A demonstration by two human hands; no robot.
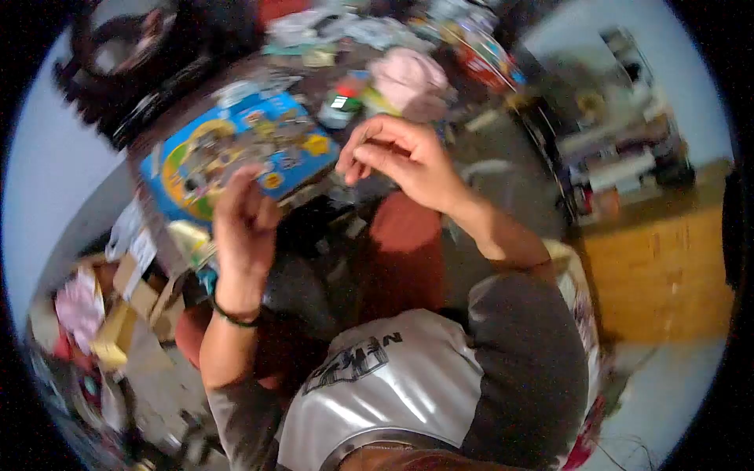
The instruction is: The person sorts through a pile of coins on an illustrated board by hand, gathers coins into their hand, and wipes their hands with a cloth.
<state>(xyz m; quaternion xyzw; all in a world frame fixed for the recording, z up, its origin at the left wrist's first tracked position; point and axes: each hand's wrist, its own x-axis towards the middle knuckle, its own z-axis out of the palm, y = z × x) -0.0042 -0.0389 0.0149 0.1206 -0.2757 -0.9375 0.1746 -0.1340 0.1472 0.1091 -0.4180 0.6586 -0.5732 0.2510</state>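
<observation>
My left hand (247, 216), with a dark band (234, 318) at its wrist, is raised over the near edge of a blue printed sheet or box (177, 169). Its fingers are drawn together; anything between them is too small or blurred to make out. My right hand (397, 157) hovers to the right of the blue printed thing, fingers curled and thumb pressed towards them. Whatever it pinches, if anything, does not show clearly. Just beyond the right hand stands a small bottle (340, 112) with a red top. The hands are apart from each other.
A crumpled pink cloth (408, 82) and loose bags (353, 30) crowd the table's far side. At the upper left is a black ornate frame (86, 90). Cardboard boxes (118, 330) lie on the floor at the left. A wooden cabinet (660, 275) stands at the right.
</observation>
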